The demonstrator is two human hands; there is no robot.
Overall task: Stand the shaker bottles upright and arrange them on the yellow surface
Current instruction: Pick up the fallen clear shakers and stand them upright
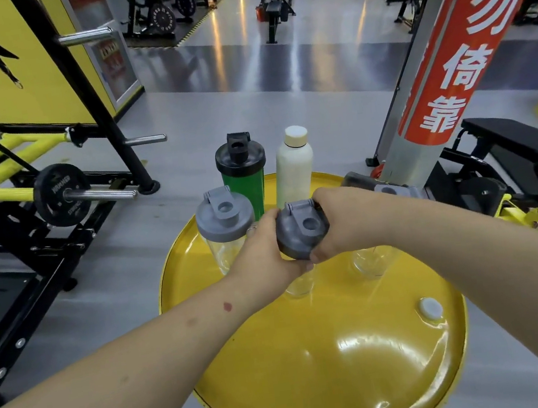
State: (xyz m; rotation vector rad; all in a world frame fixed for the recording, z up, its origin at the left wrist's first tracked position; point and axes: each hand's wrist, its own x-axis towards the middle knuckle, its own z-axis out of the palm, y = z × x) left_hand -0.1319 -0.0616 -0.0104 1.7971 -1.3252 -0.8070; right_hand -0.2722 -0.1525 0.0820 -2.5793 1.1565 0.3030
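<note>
Both hands grip a clear shaker bottle with a dark grey lid [302,228] over the middle of the round yellow drum top [333,350]. My left hand [264,256] holds its left side, my right hand [329,226] its right side. The clear body [299,284] shows below the hands, tilted. Upright at the far side stand a clear shaker with a grey lid [225,220], a green shaker with a black lid [242,169] and a white bottle [294,165]. Another shaker [386,187] lies on its side at the far right rim, partly hidden by my right arm.
A small white bung cap [430,308] sits on the drum top at the right. A black and yellow weight rack with a plate [62,194] stands to the left. A grey pillar with a red banner [440,58] and a black bench [522,147] are to the right.
</note>
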